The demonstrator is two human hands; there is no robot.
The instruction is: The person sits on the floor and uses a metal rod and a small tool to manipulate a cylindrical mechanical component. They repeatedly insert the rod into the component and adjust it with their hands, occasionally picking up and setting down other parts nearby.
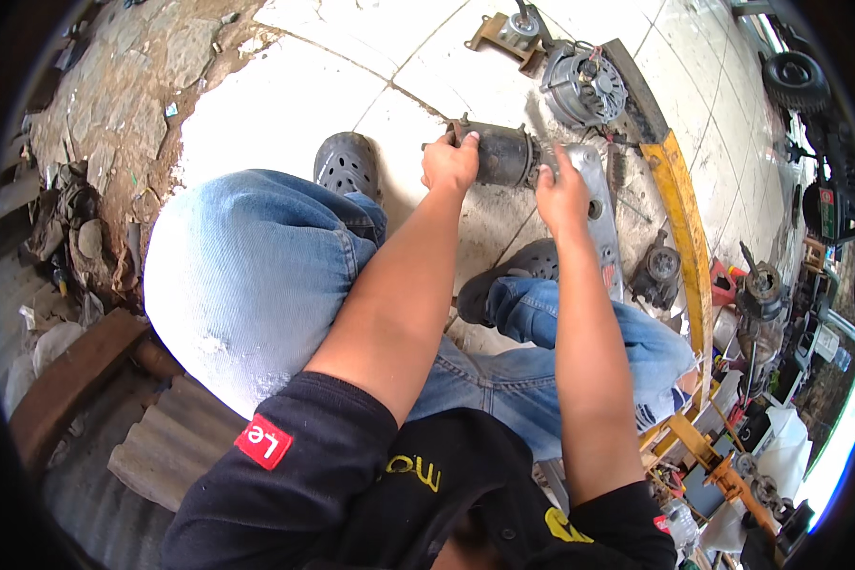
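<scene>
Fingers [470,142] apparently against both cylinder [502,155] ends

I'm in what looks like a repair workshop: my left fingers [469,142] grip a grimy metal cylinder [505,154], a finned motor [579,87] lies beyond them, machine parts [762,290] clutter the area well to their right, and smudged white tiles [427,57] spread around them.

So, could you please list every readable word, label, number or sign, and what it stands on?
I won't copy the wording, but lettering shows here:
White letters on the red patch, left sleeve.
Yellow letters and a round yellow mark on the black shirt.
Red tab, right sleeve: too small to read.
Far-right label: likewise.
Dark cylinder under the left hand: no readable lettering.
</scene>
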